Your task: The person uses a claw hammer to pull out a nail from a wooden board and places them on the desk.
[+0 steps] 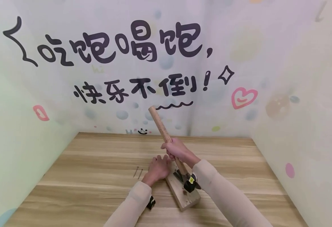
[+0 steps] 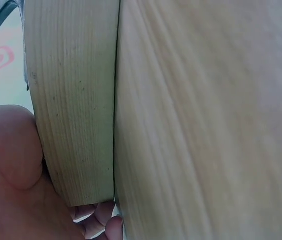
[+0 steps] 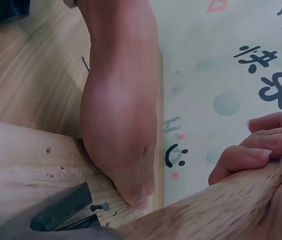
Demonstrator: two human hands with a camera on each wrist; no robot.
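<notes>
The hammer's handle [image 1: 161, 126] is pale, bare-looking wood, smooth overall, with short brown flecks of grain showing. Its dark claw [image 3: 63, 207] looks like metal, mostly matt. The block [image 2: 76, 110] is unpainted wood, its side finely lined with straight grain, its top rougher and pitted with small dark holes. The nail [image 3: 100, 206] by the claw is dull grey metal, as are the thin loose nails [image 1: 138, 172] on the left. The tabletop [image 1: 98, 176] has a smooth, streaky wood-grain finish. On the far side, the printed wall [image 1: 69, 94] looks smooth. Both pale sleeves [image 1: 129, 203] are soft, matt cloth.
</notes>
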